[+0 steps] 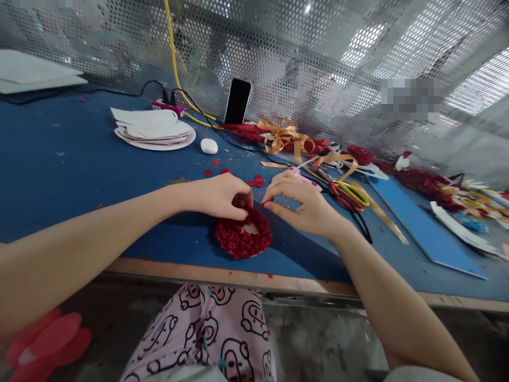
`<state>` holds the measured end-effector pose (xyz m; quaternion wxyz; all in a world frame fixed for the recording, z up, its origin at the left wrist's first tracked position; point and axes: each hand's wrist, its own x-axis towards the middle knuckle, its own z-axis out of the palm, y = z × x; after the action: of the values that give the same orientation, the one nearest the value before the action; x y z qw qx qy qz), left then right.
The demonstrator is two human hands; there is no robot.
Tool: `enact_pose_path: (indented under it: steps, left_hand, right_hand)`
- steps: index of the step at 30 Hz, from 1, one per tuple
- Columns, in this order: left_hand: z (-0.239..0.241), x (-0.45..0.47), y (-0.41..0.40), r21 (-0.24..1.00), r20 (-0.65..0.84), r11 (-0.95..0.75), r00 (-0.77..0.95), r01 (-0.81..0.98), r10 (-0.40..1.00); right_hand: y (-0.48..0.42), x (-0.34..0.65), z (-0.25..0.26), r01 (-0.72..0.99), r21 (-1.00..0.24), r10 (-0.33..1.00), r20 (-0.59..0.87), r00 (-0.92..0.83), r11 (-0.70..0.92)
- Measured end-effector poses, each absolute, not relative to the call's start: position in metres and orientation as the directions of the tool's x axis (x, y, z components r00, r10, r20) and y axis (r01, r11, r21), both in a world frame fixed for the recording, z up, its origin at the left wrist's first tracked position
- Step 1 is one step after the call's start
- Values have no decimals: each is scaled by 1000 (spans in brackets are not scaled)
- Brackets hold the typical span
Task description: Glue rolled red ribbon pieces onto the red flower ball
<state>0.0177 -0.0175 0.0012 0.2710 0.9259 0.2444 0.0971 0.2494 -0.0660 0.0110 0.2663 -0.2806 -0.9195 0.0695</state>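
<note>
A round red ruffled disc (243,236) with a small bare white patch at its middle lies on the blue table (71,170) near the front edge. My left hand (222,195) rests on its upper rim, fingers curled and pinched against the red ruffles. My right hand (304,204) hovers just right of the disc, fingertips pinched together at its upper edge; what they hold is too small to make out.
Scissors (348,193) with yellow and red handles, gold ribbon (284,135) and red scraps lie behind my right hand. A black phone (237,101) leans on the perforated metal wall. A stack of white paper shapes (153,130) and a white oval object (209,146) sit further back.
</note>
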Motion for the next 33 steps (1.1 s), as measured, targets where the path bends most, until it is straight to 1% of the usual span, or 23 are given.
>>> enact_pose_path:
  steps: [5,10,14,18,33]
  left_hand:
    - [5,15,-19,534,33,-739,864,410,503]
    - [7,14,-21,498,38,-759,864,419,501]
    - [7,15,-20,532,14,-750,882,393,471]
    - [3,15,-18,552,-10,-745,896,375,443]
    - [3,15,-20,571,-29,-722,888,392,460]
  right_hand:
    - [-70,249,15,463,-299,550,410,-728,835]
    - [-75,246,16,456,-303,535,275,-799,837]
    - [-75,243,14,466,-267,522,207,-827,844]
    - [-74,242,10,467,-238,513,188,-838,851]
    - [-76,240,9,470,-164,495,178,-850,867]
